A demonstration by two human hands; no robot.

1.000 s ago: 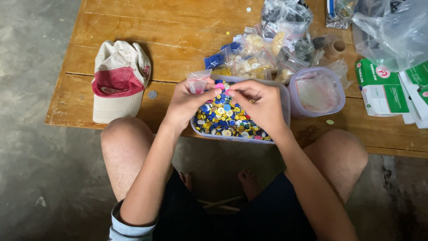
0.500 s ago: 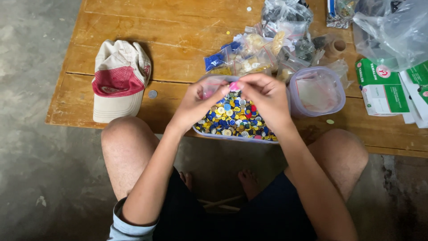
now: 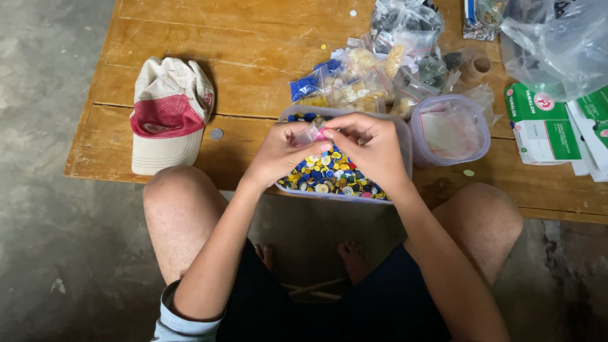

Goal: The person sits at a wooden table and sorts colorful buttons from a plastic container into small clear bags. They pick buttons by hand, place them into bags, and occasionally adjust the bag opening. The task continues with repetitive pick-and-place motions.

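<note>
A clear plastic tub full of small blue, yellow and red buttons sits at the near edge of the wooden table. My left hand and my right hand meet just above the tub. Between their fingertips they pinch a small clear bag with something pink in it. Both hands cover much of the tub's middle.
A red and cream cap lies at the left with a coin beside it. A round lidded tub stands to the right, small bags of buttons behind, and green and white boxes at the far right.
Both hands have stayed together over the tub, working at the small bag. The view has shifted slightly, so the tub sits a little lower in the picture.
</note>
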